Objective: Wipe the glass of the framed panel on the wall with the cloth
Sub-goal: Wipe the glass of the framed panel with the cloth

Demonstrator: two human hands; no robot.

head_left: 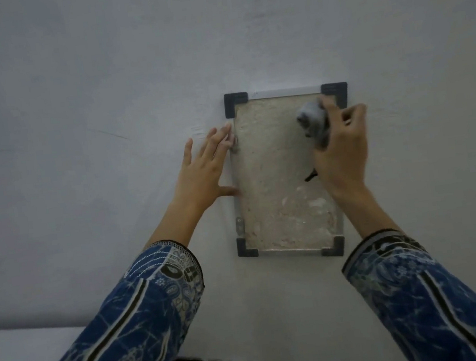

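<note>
Wiping: the right hand (pixel 342 144) presses a bunched grey cloth (pixel 313 124) against the glass (pixel 277 175) near the upper right corner of the framed panel (pixel 282 172).
Grip on cloth: fingers curled and pinching the wad from behind, so a rounded pad of fabric meets the glass and not the knuckles.
Left hand: the left hand (pixel 203 169) lies spread and flat on the wall (pixel 103 106), fingertips and thumb touching the panel's left edge; it holds nothing, and is probably there to steady the panel against the push of the wipe.
Panel: upright on the wall, a clear sheet held by four dark corner brackets (pixel 235 105) over a mottled beige backing.
Glass condition: pale smears show in the lower half; a small dark mark (pixel 310 175) sits just beside the right wrist, though blur leaves it unclear whether it is on the glass or behind it.
Progress: judged partway, with the cloth high on the panel and the lower area not yet looking clean.
Sleeves: blue patterned cuffs (pixel 178 267) sit well below the panel, clear of the work.
</note>
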